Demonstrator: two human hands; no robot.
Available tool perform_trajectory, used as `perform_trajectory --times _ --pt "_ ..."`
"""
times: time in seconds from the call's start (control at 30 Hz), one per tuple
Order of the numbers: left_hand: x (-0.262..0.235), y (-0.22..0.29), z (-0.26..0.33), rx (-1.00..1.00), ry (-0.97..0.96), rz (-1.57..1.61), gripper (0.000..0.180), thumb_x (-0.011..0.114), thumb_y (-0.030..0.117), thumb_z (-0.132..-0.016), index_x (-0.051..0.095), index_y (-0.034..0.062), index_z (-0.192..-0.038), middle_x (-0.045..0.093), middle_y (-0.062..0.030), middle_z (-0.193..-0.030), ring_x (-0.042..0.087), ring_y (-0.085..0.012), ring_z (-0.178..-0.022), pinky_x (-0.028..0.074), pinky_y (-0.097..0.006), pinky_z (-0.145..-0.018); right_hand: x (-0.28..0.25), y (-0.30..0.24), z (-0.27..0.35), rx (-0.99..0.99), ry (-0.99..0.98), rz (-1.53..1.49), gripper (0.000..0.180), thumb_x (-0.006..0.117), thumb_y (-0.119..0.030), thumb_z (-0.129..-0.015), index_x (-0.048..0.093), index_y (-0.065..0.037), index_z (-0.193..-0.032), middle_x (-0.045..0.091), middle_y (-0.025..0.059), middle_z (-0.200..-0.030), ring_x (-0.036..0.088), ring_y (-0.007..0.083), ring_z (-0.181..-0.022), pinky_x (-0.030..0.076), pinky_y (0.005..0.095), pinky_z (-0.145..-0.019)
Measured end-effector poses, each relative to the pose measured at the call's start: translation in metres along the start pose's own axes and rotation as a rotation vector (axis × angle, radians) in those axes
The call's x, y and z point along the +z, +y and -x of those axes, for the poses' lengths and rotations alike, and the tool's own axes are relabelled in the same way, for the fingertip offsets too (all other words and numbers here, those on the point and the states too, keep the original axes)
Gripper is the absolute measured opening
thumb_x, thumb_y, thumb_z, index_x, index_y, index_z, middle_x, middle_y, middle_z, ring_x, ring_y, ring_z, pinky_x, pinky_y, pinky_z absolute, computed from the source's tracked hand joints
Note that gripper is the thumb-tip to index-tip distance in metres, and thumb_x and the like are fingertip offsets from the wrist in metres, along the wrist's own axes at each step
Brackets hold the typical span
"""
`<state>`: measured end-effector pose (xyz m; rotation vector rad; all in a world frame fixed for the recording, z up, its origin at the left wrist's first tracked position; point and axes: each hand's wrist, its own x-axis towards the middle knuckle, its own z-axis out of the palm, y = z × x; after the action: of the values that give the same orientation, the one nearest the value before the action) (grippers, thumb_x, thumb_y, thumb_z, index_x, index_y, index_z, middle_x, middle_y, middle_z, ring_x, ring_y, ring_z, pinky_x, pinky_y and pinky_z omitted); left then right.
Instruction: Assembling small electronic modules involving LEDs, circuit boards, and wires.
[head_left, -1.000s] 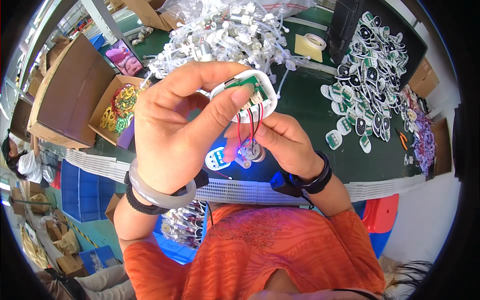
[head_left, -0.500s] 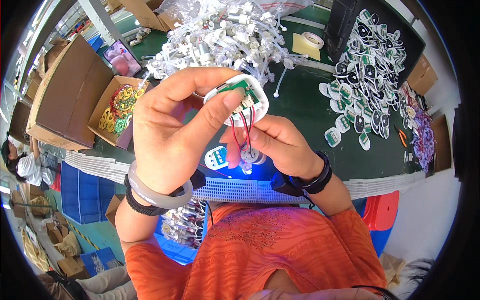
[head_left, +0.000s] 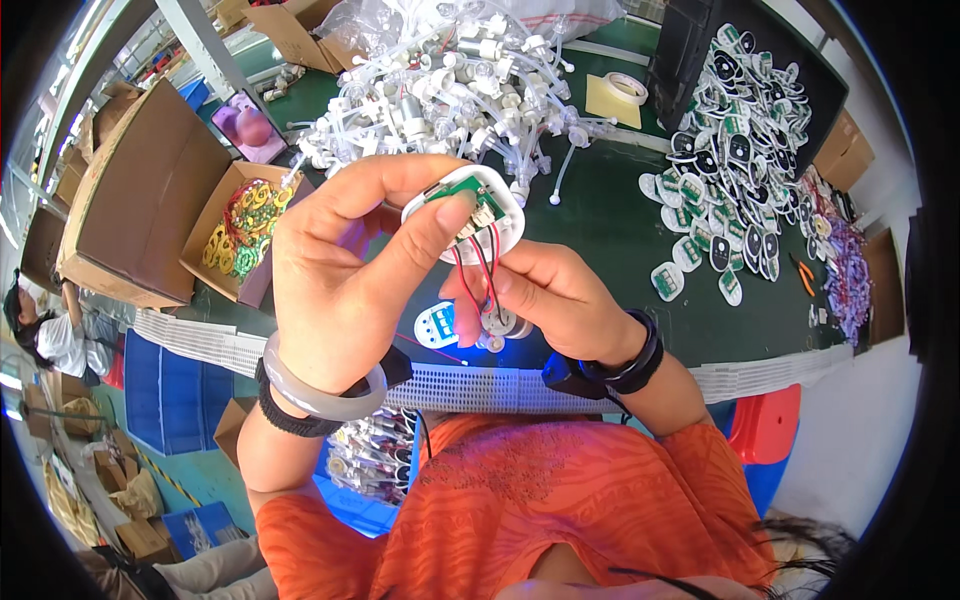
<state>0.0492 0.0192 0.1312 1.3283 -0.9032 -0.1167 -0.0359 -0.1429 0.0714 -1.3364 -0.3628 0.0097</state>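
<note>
My left hand (head_left: 345, 260) is closed on a small white plastic housing (head_left: 512, 222), its thumb pressed on the green circuit board (head_left: 463, 187) inside. Red and black wires (head_left: 472, 272) run down from white connectors on the board. Below, my right hand (head_left: 560, 300) pinches around a small round motor (head_left: 508, 322) near the lower wire ends; its fingertips partly hide the wires. Under the hands, a white oval piece with a blue-lit board (head_left: 436, 325) lies on the green table (head_left: 600, 230), with a blue glow around it.
A heap of white pump parts with clear tubes (head_left: 440, 100) covers the table's back. Many board pieces (head_left: 715, 190) spread at right, near orange-handled pliers (head_left: 804, 274) and purple wire bundles (head_left: 846, 280). At left stand a carton of coiled wires (head_left: 240, 225) and a phone (head_left: 248, 128).
Both hands stay on the same parts. The housing has shifted slightly left and down, and the view has moved a little.
</note>
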Motion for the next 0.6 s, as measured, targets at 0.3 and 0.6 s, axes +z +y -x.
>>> perform_trajectory --times 0.3,0.6 --pt "-0.0018 0.0039 0.0003 -0.090 0.003 0.050 0.019 0.067 0.002 -0.087 0.066 -0.0032 -0.106 0.068 -0.0061 -0.097 0.062 -0.0118 -0.090 0.048 -0.026 -0.082 0.0005 -0.0027 0.0001 0.000 0.038 -0.080 0.033 0.042 -0.027 -0.104 0.058 0.001 -0.110 0.062 0.0044 -0.082 0.059 0.0105 -0.076 0.048 0.0264 -0.074" --pt "-0.0053 0.0039 0.0032 -0.034 -0.010 0.029 0.020 0.065 0.003 -0.090 0.065 -0.0035 -0.109 0.069 -0.0062 -0.096 0.063 -0.0108 -0.087 0.050 -0.025 -0.079 0.0044 -0.0021 0.0015 -0.024 0.013 0.049 0.032 0.043 -0.028 -0.103 0.056 0.000 -0.110 0.058 0.0012 -0.078 0.058 0.0082 -0.074 0.045 0.0235 -0.066"
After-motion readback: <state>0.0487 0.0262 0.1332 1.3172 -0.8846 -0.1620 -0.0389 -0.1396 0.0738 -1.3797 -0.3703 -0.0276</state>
